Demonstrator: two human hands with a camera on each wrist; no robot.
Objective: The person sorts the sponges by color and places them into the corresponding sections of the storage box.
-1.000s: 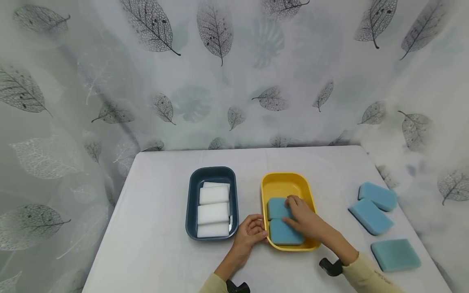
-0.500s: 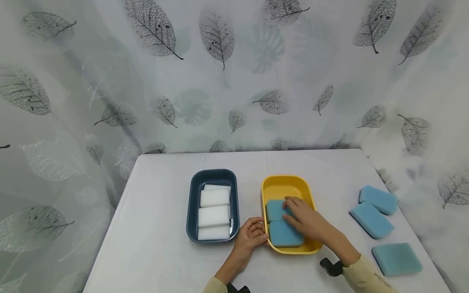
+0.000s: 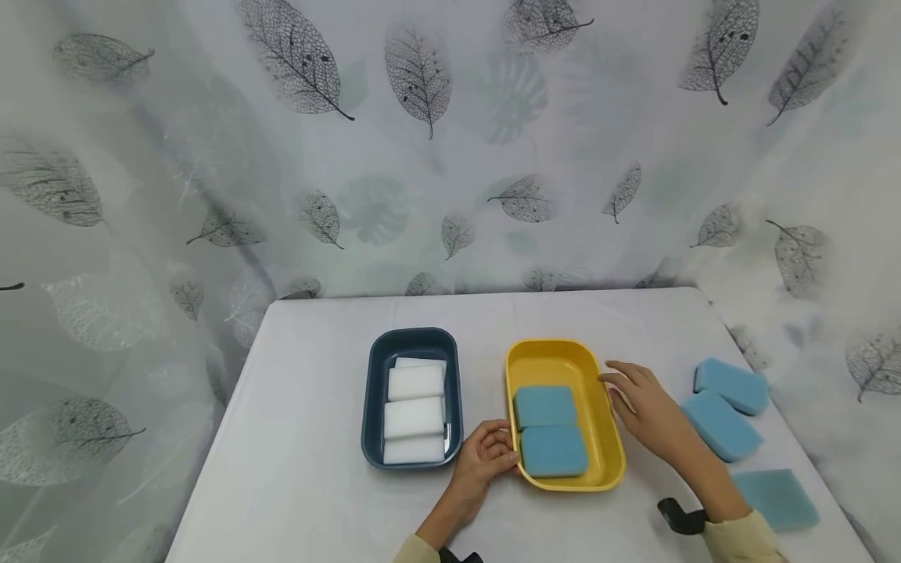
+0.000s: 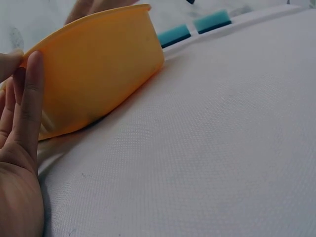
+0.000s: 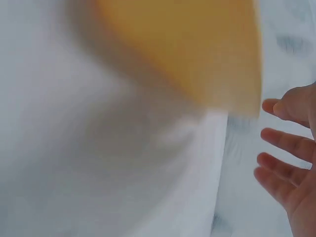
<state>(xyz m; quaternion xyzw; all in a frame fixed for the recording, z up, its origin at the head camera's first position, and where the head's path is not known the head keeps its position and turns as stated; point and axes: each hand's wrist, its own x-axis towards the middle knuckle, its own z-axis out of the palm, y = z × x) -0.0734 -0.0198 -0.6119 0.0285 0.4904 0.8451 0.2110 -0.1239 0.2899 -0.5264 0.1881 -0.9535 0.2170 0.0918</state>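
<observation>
A yellow tray (image 3: 605,426) stands on the table with two blue sponges, one sponge (image 3: 545,407) behind the other sponge (image 3: 554,451), along its left side. At its left rim my left hand (image 3: 479,469) pinches the edge, thumb over the rim and fingers against the outer wall in the left wrist view. My right hand (image 3: 647,410) hovers just right of the tray with loosely bent fingers and holds nothing. In the right wrist view its fingers are spread apart near the blurred tray wall.
Left of the yellow tray stands a dark blue tray (image 3: 367,407) with several white sponges (image 3: 415,418). At the table's right lie a blue sponge (image 3: 732,385), another blue sponge (image 3: 725,426) and a greenish sponge (image 3: 780,500). A leaf-patterned curtain (image 3: 450,156) hangs behind.
My right hand has lifted off the blue sponges in the yellow tray and moved right, past its rim. The left hand stays at the left rim.
</observation>
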